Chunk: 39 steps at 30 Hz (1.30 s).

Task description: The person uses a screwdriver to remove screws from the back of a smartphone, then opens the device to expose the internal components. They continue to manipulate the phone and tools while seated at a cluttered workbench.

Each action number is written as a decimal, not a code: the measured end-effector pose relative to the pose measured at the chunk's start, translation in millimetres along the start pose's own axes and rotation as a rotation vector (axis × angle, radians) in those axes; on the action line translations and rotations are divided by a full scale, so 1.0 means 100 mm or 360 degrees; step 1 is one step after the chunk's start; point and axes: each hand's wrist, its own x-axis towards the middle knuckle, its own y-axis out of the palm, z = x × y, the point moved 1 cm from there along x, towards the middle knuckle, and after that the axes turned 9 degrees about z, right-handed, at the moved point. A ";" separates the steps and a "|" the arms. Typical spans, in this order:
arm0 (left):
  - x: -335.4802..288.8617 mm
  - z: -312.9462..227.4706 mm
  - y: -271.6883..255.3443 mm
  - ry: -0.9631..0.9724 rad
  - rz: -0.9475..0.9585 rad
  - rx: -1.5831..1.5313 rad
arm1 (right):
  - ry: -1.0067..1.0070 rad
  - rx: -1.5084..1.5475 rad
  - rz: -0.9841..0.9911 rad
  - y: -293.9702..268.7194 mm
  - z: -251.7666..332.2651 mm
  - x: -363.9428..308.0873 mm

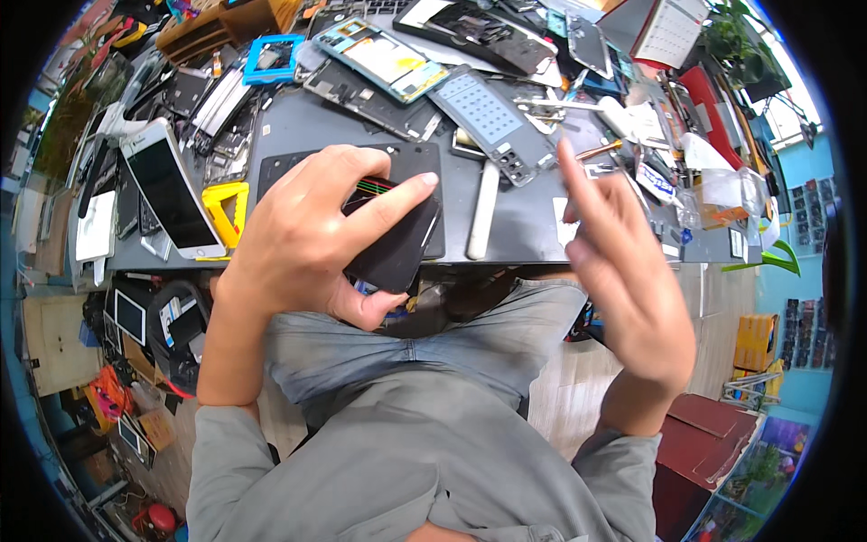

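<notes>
My left hand (312, 230) grips a black smartphone (395, 244), with fingers over its top and the thumb at its lower edge. Thin coloured lines show on the dark screen between my fingers. The phone is tilted at the table's front edge, partly over a dark flat mat (424, 161). Off to the right, my right hand (623, 262) is raised at the table edge, slightly smeared by motion. Its fingers stretch forward and nothing shows in them. Between the hands lie a white stick-like tool (484, 210) and a grey phone frame (492, 122) with camera openings.
A white phone (172, 188) leans at the left beside a yellow frame (226, 212). Farther back lie a blue frame (273, 60), an opened light-blue phone (379, 59) and several phone parts. A desk calendar (671, 34) stands at the back right. Plastic bags (730, 191) sit at the right.
</notes>
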 end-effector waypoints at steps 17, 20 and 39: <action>0.00 -0.12 0.26 -0.0121 0.0061 0.0290 | 0.0058 0.0838 -0.0354 1.21 -0.52 -0.18; -0.01 -0.13 0.25 -0.0179 0.0004 0.0221 | 0.0128 0.0799 -0.0262 1.12 -0.46 -0.12; -0.03 -0.09 0.29 -0.0141 -0.0057 0.0173 | 0.0110 0.0799 -0.0430 1.15 -0.44 -0.03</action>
